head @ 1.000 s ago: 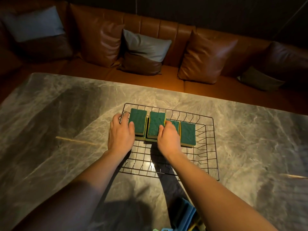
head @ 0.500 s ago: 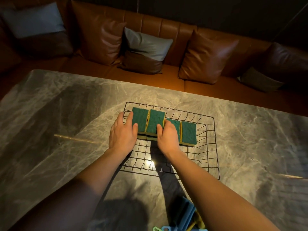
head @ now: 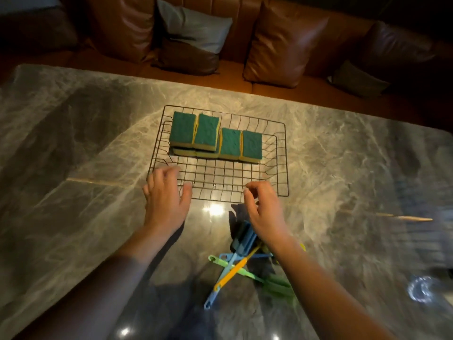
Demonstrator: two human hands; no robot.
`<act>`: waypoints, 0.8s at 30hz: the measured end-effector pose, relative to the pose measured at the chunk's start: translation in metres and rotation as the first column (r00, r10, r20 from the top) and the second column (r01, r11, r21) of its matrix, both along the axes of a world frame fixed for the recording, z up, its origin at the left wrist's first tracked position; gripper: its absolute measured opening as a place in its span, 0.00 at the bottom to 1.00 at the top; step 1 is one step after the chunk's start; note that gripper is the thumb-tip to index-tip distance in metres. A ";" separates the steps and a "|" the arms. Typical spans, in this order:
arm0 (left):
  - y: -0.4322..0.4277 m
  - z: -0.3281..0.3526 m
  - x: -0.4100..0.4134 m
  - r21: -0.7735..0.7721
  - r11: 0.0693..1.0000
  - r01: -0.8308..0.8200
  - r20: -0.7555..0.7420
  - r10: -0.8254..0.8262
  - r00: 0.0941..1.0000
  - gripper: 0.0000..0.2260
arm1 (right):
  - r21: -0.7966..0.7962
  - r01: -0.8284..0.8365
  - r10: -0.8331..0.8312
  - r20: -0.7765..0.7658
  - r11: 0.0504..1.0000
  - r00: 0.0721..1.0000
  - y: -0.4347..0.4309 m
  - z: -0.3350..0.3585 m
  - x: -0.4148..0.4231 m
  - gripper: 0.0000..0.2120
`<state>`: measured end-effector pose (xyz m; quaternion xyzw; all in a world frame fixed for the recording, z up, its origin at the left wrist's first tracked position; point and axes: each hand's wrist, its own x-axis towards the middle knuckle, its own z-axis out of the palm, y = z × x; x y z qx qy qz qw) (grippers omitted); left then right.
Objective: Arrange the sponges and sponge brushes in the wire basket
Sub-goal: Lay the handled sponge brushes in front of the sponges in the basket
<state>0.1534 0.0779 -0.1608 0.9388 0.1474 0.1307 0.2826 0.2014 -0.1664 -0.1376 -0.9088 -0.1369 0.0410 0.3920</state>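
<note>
I see the green sponges (head: 215, 138) lined up in the wire basket (head: 282, 168) at frame centre. Sponge brushes (head: 235, 263) lie crossed below it on the marble table (head: 73, 143). My left hand (head: 166, 200) is spread, my right hand (head: 264, 209) loosely curled, both empty.

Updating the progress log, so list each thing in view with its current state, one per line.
wire basket: on the marble table, near half bare.
sponges: in the basket's far half, green side up, left two stacked.
sponge brushes: piled crossed on the table, outside the basket.
left hand: empty, fingers spread at the basket's near rim.
right hand: empty, fingers curled, above the brushes.
</note>
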 end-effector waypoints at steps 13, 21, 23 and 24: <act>-0.128 -0.048 -0.098 -0.313 0.936 0.162 -0.463 -0.300 0.834 0.23 | -0.449 -0.097 0.053 -0.109 0.888 0.993 -0.087 -0.030 -0.086 0.18; -0.167 -0.041 -0.069 -0.327 0.943 0.059 -0.447 -0.210 0.870 0.26 | -0.397 -0.239 0.127 -0.288 0.886 0.949 -0.112 -0.026 -0.077 0.32; -0.168 -0.041 -0.067 -0.327 0.943 0.061 -0.444 -0.211 0.871 0.19 | -0.424 -0.269 0.156 -0.282 0.865 0.947 -0.115 -0.026 -0.073 0.33; -0.167 -0.041 -0.067 -0.343 0.937 0.065 -0.440 -0.221 0.870 0.17 | -0.467 -0.286 0.174 -0.268 0.837 0.948 -0.116 -0.027 -0.072 0.34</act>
